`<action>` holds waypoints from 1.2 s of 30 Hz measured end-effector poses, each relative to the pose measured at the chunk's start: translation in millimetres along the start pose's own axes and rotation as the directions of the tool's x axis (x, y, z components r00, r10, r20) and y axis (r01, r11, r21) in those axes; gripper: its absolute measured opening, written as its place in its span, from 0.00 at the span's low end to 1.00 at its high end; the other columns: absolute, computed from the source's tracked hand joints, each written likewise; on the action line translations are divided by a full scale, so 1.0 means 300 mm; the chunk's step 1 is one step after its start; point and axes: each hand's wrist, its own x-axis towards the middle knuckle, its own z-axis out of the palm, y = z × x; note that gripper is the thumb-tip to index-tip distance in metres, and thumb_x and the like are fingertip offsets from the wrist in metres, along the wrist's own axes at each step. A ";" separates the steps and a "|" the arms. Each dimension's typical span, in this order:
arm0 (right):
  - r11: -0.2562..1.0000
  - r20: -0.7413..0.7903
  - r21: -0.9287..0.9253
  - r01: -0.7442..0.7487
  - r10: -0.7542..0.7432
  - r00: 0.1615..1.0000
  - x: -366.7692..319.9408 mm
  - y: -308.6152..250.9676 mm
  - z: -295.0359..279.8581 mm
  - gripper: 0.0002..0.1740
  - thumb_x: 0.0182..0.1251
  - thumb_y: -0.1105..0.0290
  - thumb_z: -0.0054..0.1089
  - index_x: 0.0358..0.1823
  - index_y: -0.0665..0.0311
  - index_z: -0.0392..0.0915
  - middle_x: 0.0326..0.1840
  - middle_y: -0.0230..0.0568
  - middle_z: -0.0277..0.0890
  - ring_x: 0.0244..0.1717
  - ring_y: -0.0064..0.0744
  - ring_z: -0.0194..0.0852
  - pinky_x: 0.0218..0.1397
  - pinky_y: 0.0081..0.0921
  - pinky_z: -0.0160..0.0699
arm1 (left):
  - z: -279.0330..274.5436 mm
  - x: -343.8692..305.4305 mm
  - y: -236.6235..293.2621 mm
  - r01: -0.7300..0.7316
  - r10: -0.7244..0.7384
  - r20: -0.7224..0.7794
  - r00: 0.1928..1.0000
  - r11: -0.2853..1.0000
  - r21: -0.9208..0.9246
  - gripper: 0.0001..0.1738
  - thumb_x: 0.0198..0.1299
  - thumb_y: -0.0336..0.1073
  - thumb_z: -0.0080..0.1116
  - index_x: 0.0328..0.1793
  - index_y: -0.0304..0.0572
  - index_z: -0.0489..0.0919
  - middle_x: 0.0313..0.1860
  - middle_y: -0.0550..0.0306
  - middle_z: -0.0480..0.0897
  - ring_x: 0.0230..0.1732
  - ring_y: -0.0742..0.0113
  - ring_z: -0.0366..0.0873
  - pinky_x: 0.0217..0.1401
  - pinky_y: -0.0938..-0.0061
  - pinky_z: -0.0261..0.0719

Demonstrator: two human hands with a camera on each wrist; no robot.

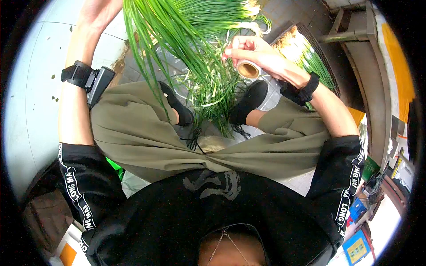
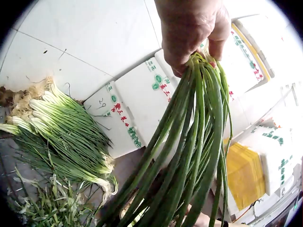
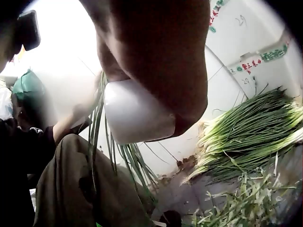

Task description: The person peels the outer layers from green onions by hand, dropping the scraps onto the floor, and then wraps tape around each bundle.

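My left hand (image 1: 100, 13), partly cut off at the top of the head view, grips a bunch of scallions (image 2: 199, 118). Long green leaves hang down from that grip in the left wrist view. Across from it, my right hand (image 1: 255, 51) holds a wide roll of tape (image 3: 137, 113) with a brown cardboard core. Thumb and forefinger come together just above the roll, beside the leaf tips. Between the hands, a heap of loose scallion trimmings (image 1: 213, 91) covers the floor. More scallions (image 2: 66, 127) lie piled beyond it, white ends and roots showing.
A dark basket (image 1: 326, 71) of scallions stands at the right. White foam boxes (image 2: 142, 94) with printed lettering line the far side, and one box nearby has yellow tape (image 2: 244, 175). The person's knees and black shoes (image 1: 250, 99) flank the trimmings.
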 end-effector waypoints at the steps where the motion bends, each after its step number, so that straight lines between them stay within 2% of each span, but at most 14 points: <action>1: 1.000 -0.016 0.023 0.005 -0.005 1.000 0.003 0.004 0.002 0.09 0.73 0.64 0.65 0.39 0.62 0.79 0.41 0.32 0.84 0.39 0.15 0.78 0.44 0.15 0.75 | -0.006 0.000 0.001 -0.001 0.001 -0.001 1.000 1.000 0.000 0.18 0.74 0.39 0.54 0.62 0.35 0.76 0.48 0.52 0.81 0.47 0.65 0.82 0.53 0.66 0.87; 3: 0.999 -0.031 0.044 0.011 -0.009 0.999 0.006 -0.002 0.007 0.08 0.73 0.67 0.64 0.37 0.61 0.77 0.40 0.32 0.82 0.39 0.16 0.78 0.44 0.16 0.74 | -0.009 0.000 0.005 0.043 -0.040 0.092 0.995 0.999 -0.026 0.18 0.74 0.39 0.55 0.63 0.35 0.76 0.48 0.52 0.81 0.47 0.64 0.82 0.57 0.58 0.86; 6: 1.000 -0.037 0.016 -0.007 0.008 0.999 0.007 -0.013 0.018 0.06 0.73 0.68 0.64 0.42 0.62 0.76 0.40 0.32 0.82 0.40 0.16 0.79 0.45 0.16 0.75 | 0.017 -0.005 -0.003 0.035 -0.033 0.036 0.999 0.998 -0.051 0.19 0.74 0.40 0.55 0.63 0.35 0.75 0.48 0.52 0.80 0.46 0.64 0.81 0.61 0.49 0.85; 11: 0.997 -0.022 -0.060 0.045 -0.047 0.999 0.006 -0.018 0.034 0.24 0.72 0.70 0.65 0.67 0.66 0.72 0.36 0.27 0.80 0.37 0.13 0.75 0.41 0.17 0.75 | 0.015 -0.007 -0.007 0.032 -0.031 0.028 0.999 0.999 -0.040 0.19 0.74 0.40 0.56 0.64 0.35 0.75 0.48 0.53 0.80 0.44 0.64 0.81 0.62 0.45 0.83; 12: 0.997 -0.022 -0.058 0.046 -0.047 0.999 0.007 -0.019 0.033 0.24 0.72 0.70 0.65 0.67 0.66 0.72 0.36 0.27 0.80 0.37 0.13 0.75 0.41 0.17 0.75 | 0.018 -0.004 -0.005 0.031 -0.030 0.016 0.999 0.999 -0.030 0.19 0.74 0.39 0.56 0.64 0.36 0.75 0.48 0.53 0.80 0.43 0.64 0.81 0.62 0.45 0.83; 14: 0.998 -0.010 -0.055 0.041 -0.042 0.999 0.012 -0.011 0.030 0.28 0.70 0.69 0.67 0.69 0.68 0.71 0.29 0.25 0.78 0.24 0.12 0.71 0.27 0.17 0.71 | 0.016 -0.004 -0.005 0.036 -0.035 0.031 0.999 0.999 -0.031 0.19 0.74 0.39 0.56 0.64 0.36 0.75 0.47 0.53 0.79 0.42 0.65 0.81 0.62 0.44 0.83; 16: 0.983 -0.001 -0.149 0.110 -0.111 0.994 0.030 0.023 0.028 0.25 0.71 0.68 0.66 0.67 0.66 0.75 0.25 0.23 0.74 0.21 0.11 0.66 0.23 0.17 0.65 | 0.019 -0.004 -0.006 0.042 -0.040 0.047 0.998 0.999 -0.031 0.19 0.74 0.39 0.56 0.64 0.36 0.75 0.47 0.52 0.79 0.42 0.65 0.81 0.63 0.44 0.83; 18: 0.954 0.018 -0.240 0.178 -0.180 0.984 0.030 0.024 0.036 0.22 0.72 0.67 0.66 0.64 0.64 0.78 0.22 0.21 0.70 0.17 0.10 0.62 0.19 0.17 0.59 | 0.024 -0.008 -0.009 0.047 -0.046 0.063 0.997 0.999 -0.022 0.19 0.74 0.39 0.56 0.63 0.35 0.75 0.47 0.52 0.79 0.39 0.67 0.80 0.59 0.52 0.86; 19: 0.978 0.004 -0.187 0.092 -0.093 0.996 0.015 0.005 0.048 0.19 0.72 0.66 0.65 0.62 0.62 0.81 0.20 0.21 0.69 0.16 0.10 0.60 0.18 0.17 0.57 | 0.023 -0.007 -0.010 0.047 -0.045 0.063 0.997 0.999 -0.022 0.19 0.74 0.39 0.56 0.63 0.35 0.75 0.47 0.52 0.79 0.39 0.67 0.80 0.59 0.52 0.86; 21: 0.991 -0.005 -0.131 0.005 -0.006 1.000 0.009 -0.005 0.055 0.16 0.73 0.65 0.65 0.59 0.60 0.83 0.18 0.20 0.67 0.15 0.10 0.58 0.17 0.18 0.55 | 0.016 -0.003 -0.011 0.029 -0.029 0.017 0.999 0.999 0.014 0.19 0.73 0.39 0.56 0.63 0.34 0.75 0.47 0.51 0.79 0.38 0.69 0.80 0.48 0.69 0.88; 22: 0.990 0.002 -0.142 0.001 -0.001 1.000 0.011 -0.001 0.054 0.16 0.73 0.65 0.65 0.59 0.61 0.83 0.17 0.20 0.67 0.15 0.10 0.58 0.18 0.18 0.55 | 0.012 -0.001 -0.011 0.029 -0.029 0.017 0.999 0.999 0.014 0.19 0.73 0.39 0.56 0.63 0.34 0.75 0.47 0.51 0.79 0.38 0.69 0.80 0.48 0.69 0.88; 24: 0.988 0.009 -0.154 -0.003 0.004 1.000 0.018 0.009 0.052 0.16 0.73 0.64 0.65 0.58 0.61 0.83 0.16 0.20 0.67 0.14 0.10 0.58 0.18 0.17 0.56 | 0.007 0.003 -0.012 0.034 -0.035 0.046 0.998 0.999 0.026 0.18 0.73 0.38 0.56 0.63 0.33 0.75 0.47 0.51 0.80 0.37 0.70 0.79 0.35 0.82 0.82; 30: 0.955 0.011 -0.289 0.069 -0.068 0.998 0.046 0.050 0.059 0.14 0.73 0.63 0.65 0.54 0.62 0.84 0.17 0.21 0.70 0.15 0.09 0.60 0.17 0.17 0.57 | 0.032 0.005 -0.019 0.040 -0.040 0.031 0.999 0.999 -0.015 0.19 0.73 0.37 0.56 0.63 0.31 0.75 0.47 0.49 0.80 0.38 0.70 0.79 0.31 0.84 0.79; 36: 0.989 0.052 -0.135 0.056 -0.050 0.997 0.061 0.054 0.045 0.10 0.73 0.64 0.64 0.47 0.62 0.85 0.28 0.24 0.78 0.29 0.12 0.72 0.33 0.17 0.73 | 0.031 0.004 -0.020 0.043 -0.042 0.016 0.999 0.999 -0.012 0.20 0.73 0.37 0.57 0.63 0.30 0.74 0.47 0.48 0.79 0.37 0.69 0.79 0.30 0.84 0.79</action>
